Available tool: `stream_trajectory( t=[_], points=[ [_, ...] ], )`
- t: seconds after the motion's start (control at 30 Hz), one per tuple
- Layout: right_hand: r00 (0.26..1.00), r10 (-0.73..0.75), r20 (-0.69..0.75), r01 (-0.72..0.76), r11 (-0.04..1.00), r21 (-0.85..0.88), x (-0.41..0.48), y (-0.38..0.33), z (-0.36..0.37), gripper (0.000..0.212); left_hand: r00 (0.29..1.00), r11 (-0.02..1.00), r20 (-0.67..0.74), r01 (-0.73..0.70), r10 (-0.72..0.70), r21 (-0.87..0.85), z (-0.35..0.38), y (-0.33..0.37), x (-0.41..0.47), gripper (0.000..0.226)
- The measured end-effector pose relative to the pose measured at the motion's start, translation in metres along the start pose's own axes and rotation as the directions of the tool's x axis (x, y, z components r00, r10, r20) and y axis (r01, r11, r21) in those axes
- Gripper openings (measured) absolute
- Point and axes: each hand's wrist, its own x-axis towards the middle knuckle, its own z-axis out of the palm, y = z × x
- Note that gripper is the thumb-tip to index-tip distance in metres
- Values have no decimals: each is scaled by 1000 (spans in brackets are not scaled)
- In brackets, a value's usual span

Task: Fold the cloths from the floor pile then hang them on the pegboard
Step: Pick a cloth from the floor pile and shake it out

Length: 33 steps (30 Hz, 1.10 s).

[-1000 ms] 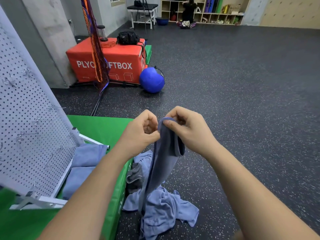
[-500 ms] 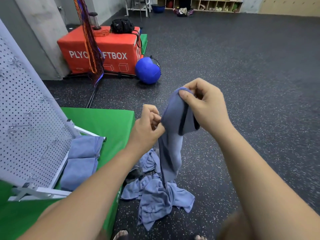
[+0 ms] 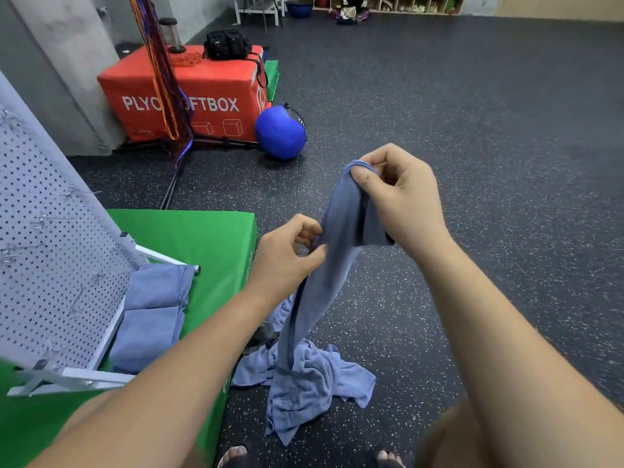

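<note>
A blue-grey cloth hangs in a long strip from both my hands. My right hand pinches its top corner, held highest. Lower and to the left, my left hand pinches the cloth's edge. The strip's bottom end reaches the pile of blue cloths on the dark floor. The white pegboard with metal hooks leans at the left on a green mat. Two folded blue cloths lie on the mat at the pegboard's foot.
A red plyo box with a black bag on top stands at the back left, with a blue ball beside it. A net on a stand rises in front of the box. My toes show at the bottom edge.
My right hand has lifted the cloth's corner up and to the right, away from my left hand. My left hand has slid down the edge, stretching the cloth longer.
</note>
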Motion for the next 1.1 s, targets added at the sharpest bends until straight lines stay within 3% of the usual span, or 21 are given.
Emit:
stream_trajectory(
  t=[0.23,0.53,0.63,0.93,1.1],
  points=[
    [1000,-9,17,10,1000,-15,-3,-4,4,8,995,993,87,47,-57,111,1,-14,-1,14],
    [995,-18,-101,19,1000,5,2,-9,-14,3,975,974,42,217,-220,69,2,-30,-6,17],
    [985,-19,-174,23,1000,16,5,-10,-22,2,974,972,35,218,-222,86,1,-34,-6,16],
    [984,-6,-176,15,999,49,4,-14,-16,5,979,991,160,114,-123,65,9,-27,-7,24],
    [989,-20,-145,27,999,43,2,-17,-8,3,968,994,227,93,-104,60,14,-23,-9,8]
  ],
)
